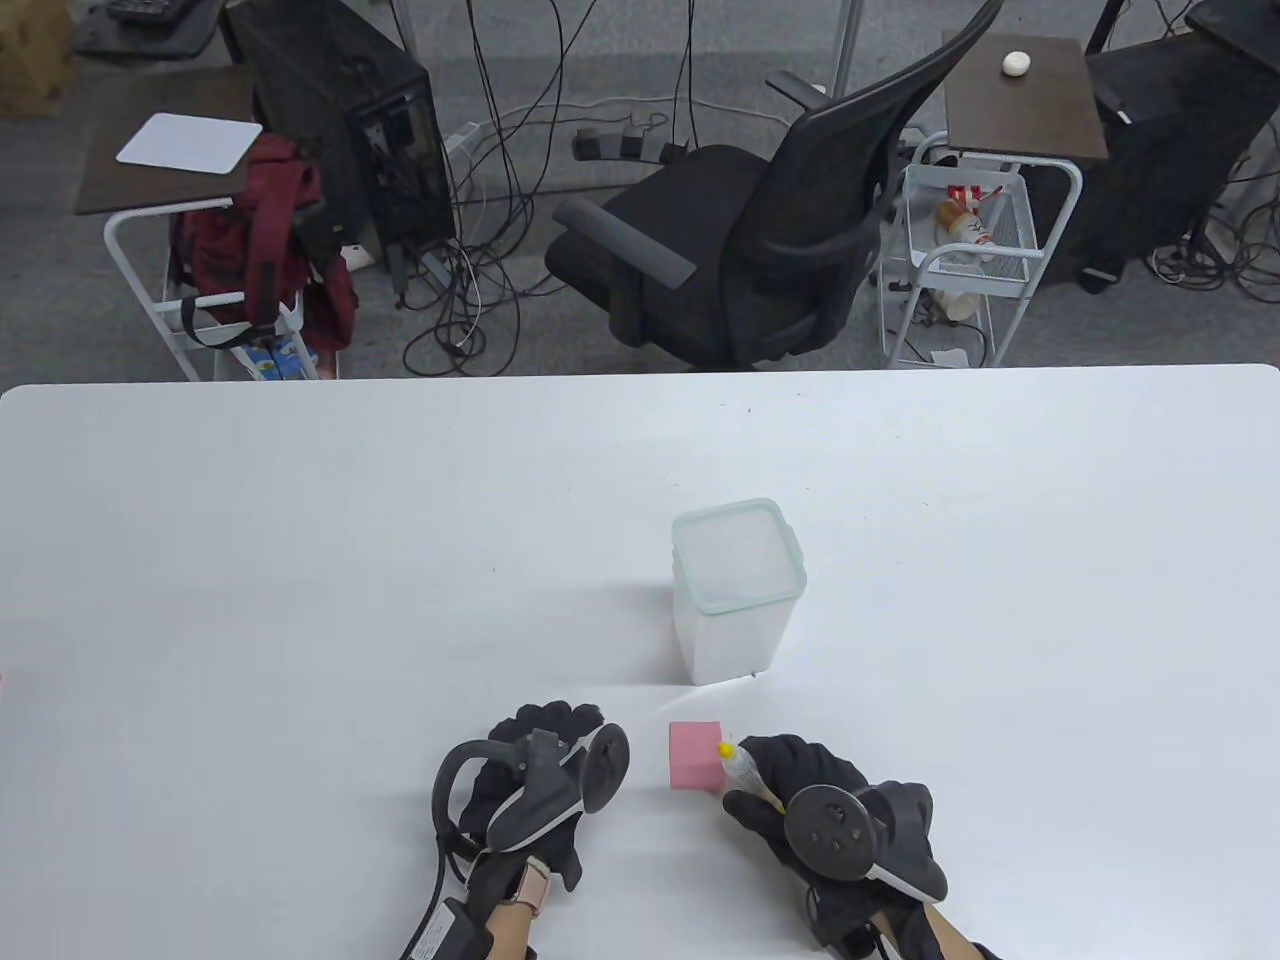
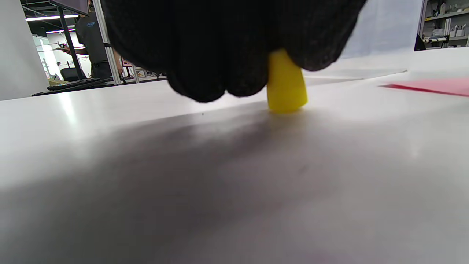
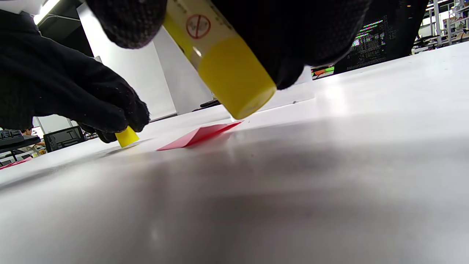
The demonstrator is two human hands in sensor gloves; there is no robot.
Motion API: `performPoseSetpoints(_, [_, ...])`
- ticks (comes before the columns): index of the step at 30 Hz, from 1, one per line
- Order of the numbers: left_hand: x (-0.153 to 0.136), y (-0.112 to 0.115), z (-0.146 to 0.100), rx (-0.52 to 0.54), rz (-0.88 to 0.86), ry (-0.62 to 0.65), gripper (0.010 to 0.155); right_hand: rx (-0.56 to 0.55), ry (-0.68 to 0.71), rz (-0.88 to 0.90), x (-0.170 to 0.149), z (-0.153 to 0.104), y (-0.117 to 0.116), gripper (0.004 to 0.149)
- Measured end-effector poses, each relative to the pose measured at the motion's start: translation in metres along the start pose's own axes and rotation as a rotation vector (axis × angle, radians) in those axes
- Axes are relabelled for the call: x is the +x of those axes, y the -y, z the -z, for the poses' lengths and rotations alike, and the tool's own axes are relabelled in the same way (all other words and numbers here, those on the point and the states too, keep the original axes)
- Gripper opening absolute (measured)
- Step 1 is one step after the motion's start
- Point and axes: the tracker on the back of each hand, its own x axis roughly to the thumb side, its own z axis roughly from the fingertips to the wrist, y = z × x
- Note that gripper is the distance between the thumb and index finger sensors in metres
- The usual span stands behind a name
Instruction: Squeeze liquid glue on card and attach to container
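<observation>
On white table (image 1: 300, 560), right fingers (image 1: 770, 760) grip glue tube (image 1: 745, 768) beside pink card (image 1: 695, 755).

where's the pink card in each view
Table view: the pink card lies flat on the table, low centre, between the two hands and in front of the clear container.
Left wrist view: a thin pink sliver at the right edge.
Right wrist view: left of centre, seen nearly edge on.
Shared landmark: the yellow cap held by the left hand, beside the card; the table view hides it.
</observation>
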Motion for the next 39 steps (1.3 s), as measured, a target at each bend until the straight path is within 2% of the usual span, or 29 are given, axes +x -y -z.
performPoseSetpoints(11, [0.005,0.000,-0.001,-0.007,0.045,0.012,0.051,-0.003,-0.003,0.001,-0.002,0.000,0.000,0.055])
performPoseSetpoints(16, [0.010,-0.013,-0.010,0.090,0.015,0.036,0.059,-0.019,-0.019,0.011,-0.004,0.000,0.002,0.055])
performPoseSetpoints(20, [0.035,-0.025,-0.018,0.149,-0.015,0.144,0.061,-0.044,-0.048,0.030,-0.008,0.002,0.005,0.055])
performPoseSetpoints(24, [0.065,-0.024,-0.019,0.105,0.035,0.229,0.063,-0.058,-0.074,0.033,-0.014,0.001,0.008,0.055])
performPoseSetpoints(28, [0.087,-0.014,-0.011,0.033,0.105,0.249,0.065,-0.073,-0.105,0.045,-0.022,0.001,0.012,0.055])
performPoseSetpoints(35, [0.099,-0.002,0.001,-0.088,0.140,0.237,0.068,-0.089,-0.150,0.068,-0.032,0.002,0.015,0.055])
performPoseSetpoints(39, [0.102,-0.002,0.001,-0.072,0.177,0.240,0.065,-0.090,-0.159,0.071,-0.033,0.002,0.015,0.055])
